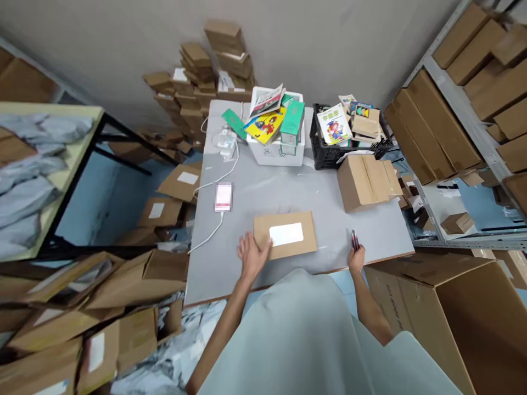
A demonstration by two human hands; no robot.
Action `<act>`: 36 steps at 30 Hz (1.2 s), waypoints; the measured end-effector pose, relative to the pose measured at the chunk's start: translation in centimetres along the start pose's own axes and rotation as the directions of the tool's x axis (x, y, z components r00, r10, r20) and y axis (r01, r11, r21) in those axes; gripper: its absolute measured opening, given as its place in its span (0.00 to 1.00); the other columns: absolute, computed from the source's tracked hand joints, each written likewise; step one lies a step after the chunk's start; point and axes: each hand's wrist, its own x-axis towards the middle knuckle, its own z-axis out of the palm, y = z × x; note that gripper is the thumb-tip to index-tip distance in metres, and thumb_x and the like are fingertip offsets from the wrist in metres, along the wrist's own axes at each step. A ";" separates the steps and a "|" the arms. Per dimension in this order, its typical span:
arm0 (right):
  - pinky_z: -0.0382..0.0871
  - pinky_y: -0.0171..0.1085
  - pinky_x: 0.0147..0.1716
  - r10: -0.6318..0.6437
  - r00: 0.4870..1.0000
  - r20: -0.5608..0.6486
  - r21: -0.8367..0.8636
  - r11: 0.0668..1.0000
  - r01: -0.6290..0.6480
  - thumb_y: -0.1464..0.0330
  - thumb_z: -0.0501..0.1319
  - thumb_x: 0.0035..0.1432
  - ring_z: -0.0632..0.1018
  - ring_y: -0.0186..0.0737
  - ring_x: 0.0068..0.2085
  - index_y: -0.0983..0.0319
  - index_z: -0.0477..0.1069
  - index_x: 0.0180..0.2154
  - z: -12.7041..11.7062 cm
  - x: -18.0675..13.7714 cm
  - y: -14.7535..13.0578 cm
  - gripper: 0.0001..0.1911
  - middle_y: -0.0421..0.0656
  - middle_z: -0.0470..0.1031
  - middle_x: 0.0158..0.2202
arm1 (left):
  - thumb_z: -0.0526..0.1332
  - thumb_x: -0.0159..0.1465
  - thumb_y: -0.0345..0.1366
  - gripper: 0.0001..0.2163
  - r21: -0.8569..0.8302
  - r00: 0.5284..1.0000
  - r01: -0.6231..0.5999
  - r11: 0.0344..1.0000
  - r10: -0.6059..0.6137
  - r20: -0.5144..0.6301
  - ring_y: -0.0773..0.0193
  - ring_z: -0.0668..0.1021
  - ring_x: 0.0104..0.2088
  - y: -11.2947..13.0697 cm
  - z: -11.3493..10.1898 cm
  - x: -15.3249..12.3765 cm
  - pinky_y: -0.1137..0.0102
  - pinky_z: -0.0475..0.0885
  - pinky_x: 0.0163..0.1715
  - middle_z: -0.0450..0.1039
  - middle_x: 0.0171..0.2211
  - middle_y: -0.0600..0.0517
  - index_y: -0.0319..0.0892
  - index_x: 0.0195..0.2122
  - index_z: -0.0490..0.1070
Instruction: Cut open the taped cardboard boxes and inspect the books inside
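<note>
Left hand [252, 255] on box [285, 235] edge, right hand [356, 259] gripping — perhaps — a pen [354, 240]

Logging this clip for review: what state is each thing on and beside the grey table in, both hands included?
Flat brown cardboard parcel with white label: closed, lying label up on grey table.
Left hand: open, resting on the parcel's left end.
Right hand: shut on small dark tool.
Brown cardboard box at table's right: closed.
Large brown carton beside table: open on top.
White foam box: lidless, heaped with booklets.
</note>
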 end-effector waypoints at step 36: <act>0.82 0.52 0.55 -0.129 0.977 0.170 0.362 0.930 0.060 0.42 0.63 0.62 0.86 0.57 0.57 0.64 0.75 0.55 -0.1 -9.8 -18.5 0.34 0.59 0.86 0.54 | 0.71 0.69 0.56 0.29 -0.493 0.999 -0.049 0.869 0.038 -0.033 0.54 0.84 0.46 -7.1 -2.8 -4.5 0.57 0.84 0.52 0.80 0.54 0.42 0.42 0.63 0.79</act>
